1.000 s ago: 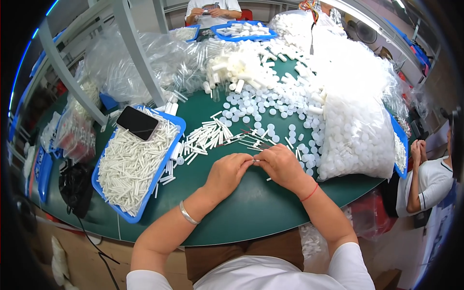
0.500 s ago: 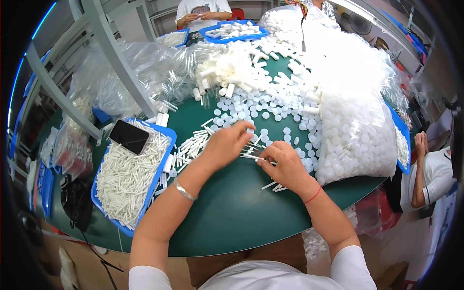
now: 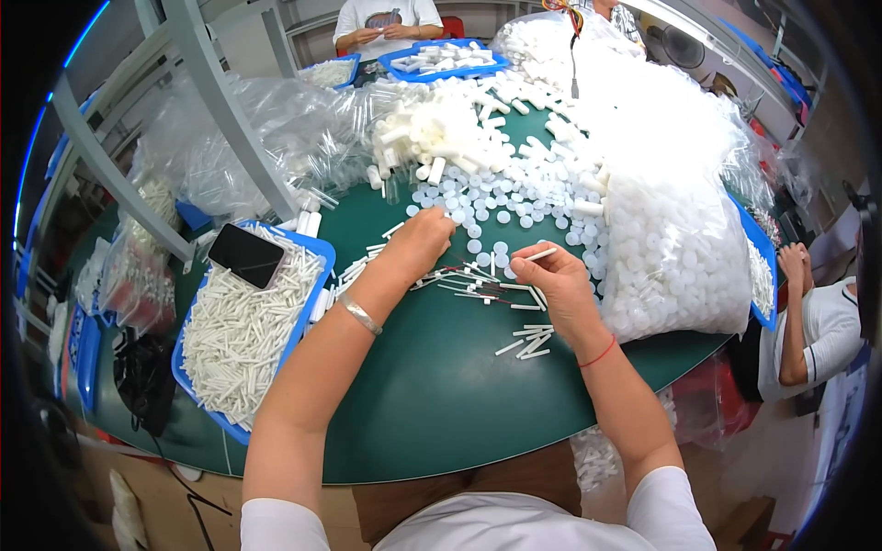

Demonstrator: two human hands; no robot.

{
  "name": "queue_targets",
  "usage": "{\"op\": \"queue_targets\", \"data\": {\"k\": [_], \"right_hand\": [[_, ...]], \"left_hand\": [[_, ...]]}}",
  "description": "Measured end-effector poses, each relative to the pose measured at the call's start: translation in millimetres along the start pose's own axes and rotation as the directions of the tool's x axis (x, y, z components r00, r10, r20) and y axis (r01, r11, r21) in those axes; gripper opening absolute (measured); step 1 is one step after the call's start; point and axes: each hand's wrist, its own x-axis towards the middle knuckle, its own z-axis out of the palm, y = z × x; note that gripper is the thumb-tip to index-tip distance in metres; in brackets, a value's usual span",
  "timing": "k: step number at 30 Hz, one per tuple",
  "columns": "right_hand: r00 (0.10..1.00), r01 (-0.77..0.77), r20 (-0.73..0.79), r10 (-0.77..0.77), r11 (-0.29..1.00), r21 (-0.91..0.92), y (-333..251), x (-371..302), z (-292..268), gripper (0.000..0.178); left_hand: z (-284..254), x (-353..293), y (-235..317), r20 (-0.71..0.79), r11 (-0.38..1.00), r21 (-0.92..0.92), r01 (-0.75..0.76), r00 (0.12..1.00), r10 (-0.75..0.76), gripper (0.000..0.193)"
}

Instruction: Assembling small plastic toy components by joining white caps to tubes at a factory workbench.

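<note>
Over the middle of the green table (image 3: 432, 386), my right hand (image 3: 568, 292) pinches a thin white stick (image 3: 542, 254) between thumb and fingertips. A few similar white sticks (image 3: 528, 342) lie just below that hand. My left hand (image 3: 423, 242) is closed, knuckles up, beside the scattered translucent white discs (image 3: 503, 217); whatever its fingers grip is hidden. Between my hands lies a loose bunch of thin wired pieces (image 3: 473, 283) with small white ends. More white sticks (image 3: 354, 266) are piled partly behind my left wrist.
A blue tray (image 3: 329, 262) of white sticks, with a black phone (image 3: 246, 256) on top, stands at left. A bulging clear bag (image 3: 675, 266) of discs sits right. White tubes (image 3: 423, 129) are heaped behind, under grey posts (image 3: 225, 110). Other people sit across and at right.
My hands have moved apart, the left one slightly up and left. The wired pieces that were between my fingers now lie on the table. A white stick shows in my right hand.
</note>
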Motion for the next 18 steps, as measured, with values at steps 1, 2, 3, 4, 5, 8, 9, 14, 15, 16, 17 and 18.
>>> {"op": "queue_targets", "data": {"k": [1, 2, 3, 4, 5, 8, 9, 14, 15, 16, 17, 18], "right_hand": [[1.0, 0.004, 0.003, -0.004, 1.0, 0.0, 2.5, 1.4, -0.3, 0.014], [0.999, -0.032, 0.006, 0.032, 0.997, 0.073, 4.7, 2.3, -1.4, 0.014], [0.998, -0.068, 0.012, 0.067, 0.987, 0.145, 5.4, 2.5, -2.1, 0.015], [0.998, -0.065, 0.008, 0.065, 0.987, 0.145, 4.7, 1.9, -2.5, 0.015], [0.997, -0.071, 0.027, 0.068, 0.983, 0.171, 3.7, 1.1, 0.5, 0.015], [0.999, -0.043, 0.029, 0.039, 0.983, 0.179, 4.4, -0.6, 9.2, 0.016], [1.0, -0.009, 0.009, 0.008, 0.987, 0.16, 5.4, -1.2, 10.7, 0.016], [1.0, -0.002, -0.003, 0.003, 0.987, 0.16, 10.6, -1.6, 10.3, 0.019], [1.0, -0.016, -0.021, 0.02, 0.983, 0.181, 10.3, -0.8, 9.8, 0.019], [1.0, -0.013, -0.021, 0.017, 0.983, 0.18, 8.7, 0.3, 9.7, 0.019], [0.999, -0.024, -0.026, 0.03, 0.978, 0.208, 7.1, -0.2, 9.2, 0.019], [0.999, -0.036, -0.03, 0.044, 0.971, 0.235, 6.4, -0.2, 8.7, 0.019]], "left_hand": [[-0.4, -3.9, -1.4, -0.045, 0.999, -0.026, 0.025, 0.999, -0.026, 0.013], [-3.2, -6.4, 0.8, -0.045, 0.999, -0.025, 0.021, 0.999, -0.022, 0.013], [-5.9, -9.8, 3.3, -0.138, 0.97, -0.202, 0.132, 0.977, -0.162, 0.015], [-7.5, -13.3, 6.9, -0.2, 0.898, -0.381, 0.218, 0.929, -0.311, 0.017], [-7.3, -20.2, 11.5, -0.076, 0.691, -0.648, 0.32, 0.876, -0.476, 0.02], [2.3, -34.7, 11.8, -0.288, 0.948, -0.287, 0.137, 0.932, -0.222, 0.018], [3.9, -32.9, 15.1, -0.286, 0.954, -0.272, 0.124, 0.936, -0.203, 0.017], [3.6, -23.2, 4.5, -0.206, 0.996, 0.002, 0.093, 0.974, -0.09, 0.025], [1.6, -20.7, 2.1, -0.123, 0.995, -0.004, 0.1, 0.987, -0.1, 0.027], [1.0, -19.3, 1.6, -0.125, 0.995, -0.003, 0.098, 0.987, -0.098, 0.027], [2.0, -18.7, 2.2, -0.13, 0.997, 0.007, 0.082, 0.988, -0.081, 0.025], [2.3, -18.0, 3.6, -0.134, 0.998, 0.017, 0.067, 0.989, -0.064, 0.022]]}}
